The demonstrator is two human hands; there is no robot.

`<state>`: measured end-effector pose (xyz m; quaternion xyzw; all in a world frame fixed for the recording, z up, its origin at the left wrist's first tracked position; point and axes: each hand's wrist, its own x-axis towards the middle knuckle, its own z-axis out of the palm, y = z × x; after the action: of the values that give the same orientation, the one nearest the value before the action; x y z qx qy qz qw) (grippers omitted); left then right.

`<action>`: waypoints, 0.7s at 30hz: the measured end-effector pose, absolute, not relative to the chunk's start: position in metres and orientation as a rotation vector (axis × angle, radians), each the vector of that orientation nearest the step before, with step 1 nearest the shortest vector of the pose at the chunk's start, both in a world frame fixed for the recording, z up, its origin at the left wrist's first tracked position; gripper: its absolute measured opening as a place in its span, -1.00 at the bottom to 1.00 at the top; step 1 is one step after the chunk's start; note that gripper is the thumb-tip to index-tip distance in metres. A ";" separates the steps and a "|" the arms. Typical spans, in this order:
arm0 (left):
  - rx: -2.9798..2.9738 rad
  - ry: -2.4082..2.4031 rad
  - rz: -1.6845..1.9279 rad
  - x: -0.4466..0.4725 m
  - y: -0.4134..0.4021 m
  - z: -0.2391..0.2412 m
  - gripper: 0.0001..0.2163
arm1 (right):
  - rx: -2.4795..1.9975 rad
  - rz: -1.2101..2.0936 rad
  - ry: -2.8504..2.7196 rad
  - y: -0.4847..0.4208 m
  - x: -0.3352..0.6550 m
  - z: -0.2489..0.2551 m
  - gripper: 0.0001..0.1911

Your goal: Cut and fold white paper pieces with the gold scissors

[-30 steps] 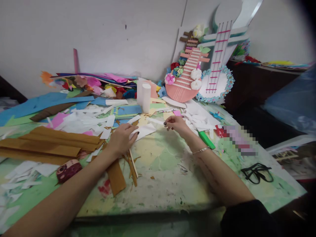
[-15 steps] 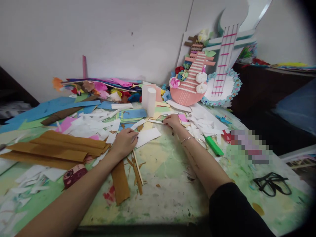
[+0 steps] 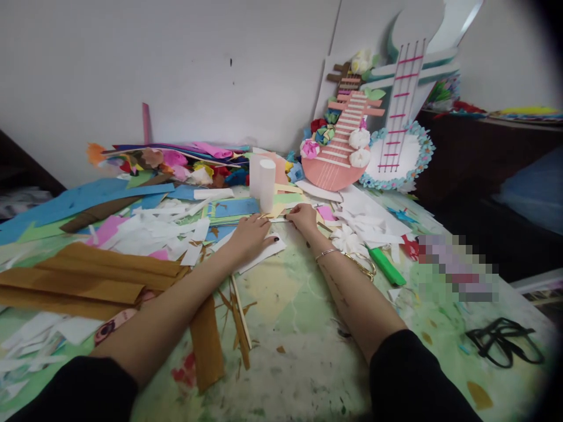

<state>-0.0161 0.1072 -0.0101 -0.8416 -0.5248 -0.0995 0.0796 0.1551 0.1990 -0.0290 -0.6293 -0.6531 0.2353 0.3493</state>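
Observation:
My left hand (image 3: 252, 234) lies palm down, fingers stretched, on a white sheet of paper (image 3: 263, 254) on the paint-stained table (image 3: 299, 328). My right hand (image 3: 302, 215) rests just to its right, fingers curled and pinched on a thin white paper strip (image 3: 278, 219) that lies across the scraps. Behind both hands stand two white paper tubes (image 3: 263, 177). Both arms reach forward from black sleeves, and the right wrist wears a thin bangle.
Brown paper strips (image 3: 88, 272) and white scraps cover the left side. Coloured paper is piled at the back. A pink paper guitar (image 3: 341, 149) and a white one lean on the wall. A green-handled cutter (image 3: 386, 265), gold scissors (image 3: 363, 265) and black glasses (image 3: 504, 341) lie at right.
My left hand slid forward and right across the white sheet, closer to the right hand. My right hand moved away from me with the strip and lowered onto the scraps.

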 end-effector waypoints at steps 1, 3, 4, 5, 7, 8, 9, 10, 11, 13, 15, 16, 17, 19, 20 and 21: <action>-2.502 -1.575 -0.293 -0.015 0.108 -0.012 -0.67 | -1.625 0.602 -1.686 0.200 0.155 -0.030 -0.94; -2.468 -1.591 -0.312 -0.014 0.108 -0.016 -0.64 | -1.612 0.594 -1.676 0.202 0.156 -0.032 -0.94; -2.455 -1.600 -0.325 -0.014 0.108 -0.017 -0.62 | -1.607 0.596 -1.673 0.203 0.156 -0.033 -0.94; -2.445 -1.608 -0.340 -0.014 0.108 -0.019 -0.60 | -1.604 0.600 -1.668 0.204 0.156 -0.034 -0.94; -2.440 -1.611 -0.365 -0.014 0.108 -0.021 -0.59 | -1.601 0.613 -1.653 0.205 0.156 -0.036 -0.94; -2.445 -1.606 -0.371 -0.014 0.108 -0.022 -0.61 | -1.601 0.620 -1.643 0.206 0.156 -0.037 -0.94; -2.450 -1.601 -0.379 -0.014 0.109 -0.023 -0.63 | -1.602 0.625 -1.630 0.206 0.156 -0.037 -0.94; -2.452 -1.600 -0.391 -0.015 0.110 -0.023 -0.65 | -1.603 0.629 -1.616 0.206 0.157 -0.038 -0.93; -2.455 -1.603 -0.411 -0.017 0.112 -0.023 -0.66 | -1.605 0.632 -1.601 0.206 0.157 -0.037 -0.92; -2.459 -1.622 -0.481 -0.021 0.115 -0.020 -0.69 | -1.609 0.632 -1.570 0.205 0.159 -0.035 -0.87; -2.476 -1.649 -0.565 -0.027 0.117 -0.012 -0.71 | -1.612 0.624 -1.549 0.203 0.161 -0.028 -0.82; -2.487 -1.667 -0.593 -0.031 0.116 -0.008 -0.71 | -1.610 0.621 -1.547 0.201 0.163 -0.024 -0.81; -2.493 -1.700 -0.600 -0.034 0.115 -0.003 -0.73 | -1.602 0.622 -1.556 0.198 0.164 -0.018 -0.81; -2.551 -1.784 -0.487 -0.040 0.109 0.005 -0.77 | -1.574 0.646 -1.605 0.190 0.166 -0.007 -0.84; -2.579 -1.836 -0.381 -0.042 0.105 0.008 -0.79 | -1.552 0.671 -1.642 0.184 0.167 -0.001 -0.86; -2.597 -1.885 -0.273 -0.045 0.100 0.010 -0.81 | -1.530 0.698 -1.680 0.177 0.168 0.005 -0.88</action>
<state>-0.0446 0.1001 0.0100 -0.8057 -0.5849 -0.0847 -0.0394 0.1682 0.1771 0.0047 -0.5971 -0.6558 0.2723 0.3732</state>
